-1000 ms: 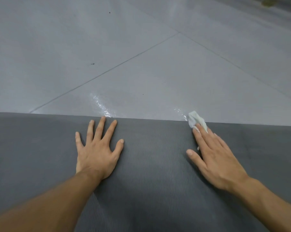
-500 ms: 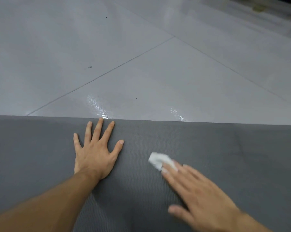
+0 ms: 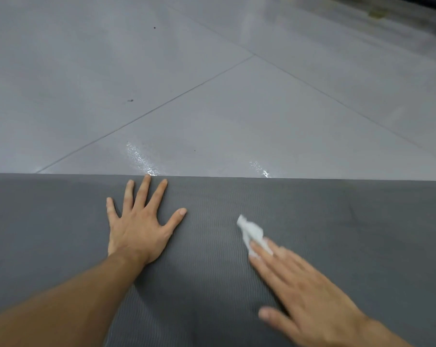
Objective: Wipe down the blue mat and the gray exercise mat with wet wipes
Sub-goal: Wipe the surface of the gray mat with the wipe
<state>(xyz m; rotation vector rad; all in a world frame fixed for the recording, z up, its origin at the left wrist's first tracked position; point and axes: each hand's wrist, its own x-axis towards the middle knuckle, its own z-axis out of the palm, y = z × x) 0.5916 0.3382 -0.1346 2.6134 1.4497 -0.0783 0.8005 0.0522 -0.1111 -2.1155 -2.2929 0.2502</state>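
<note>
Spanning the lower half of the head view, the gray exercise mat [image 3: 61, 221] is shown laid flat on a pale tiled floor [image 3: 212, 108], its far edge running straight across the frame. The left hand [image 3: 139, 226] is laid palm down on the mat near that edge, fingers straight and spread, nothing being held; it is judged to serve as an anchor. The right hand [image 3: 307, 291], blurred, is flat and unclenched, and a crumpled white wet wipe [image 3: 253, 232] is pressed onto the mat beneath its fingertips [image 3: 267, 259], most of it projecting beyond them toward the far edge. Two wet streaks [image 3: 141, 159] are seen on the floor just beyond the mat's edge. The blue mat is not in view. The mat's surface is finely ribbed, and the material is judged to be soft, light foam, flexible rather than stiff, and liable to creep or ruck on the floor when rubbed; it is best held by flat downward pressure close to the area being wiped, not by a grip on its edge. The wipe is judged to be limp, damp and almost weightless, easily bunched or left behind under a stroke; it is best controlled by being trapped under several straight fingers, or pinched at its gathered middle if it is to be lifted.
</note>
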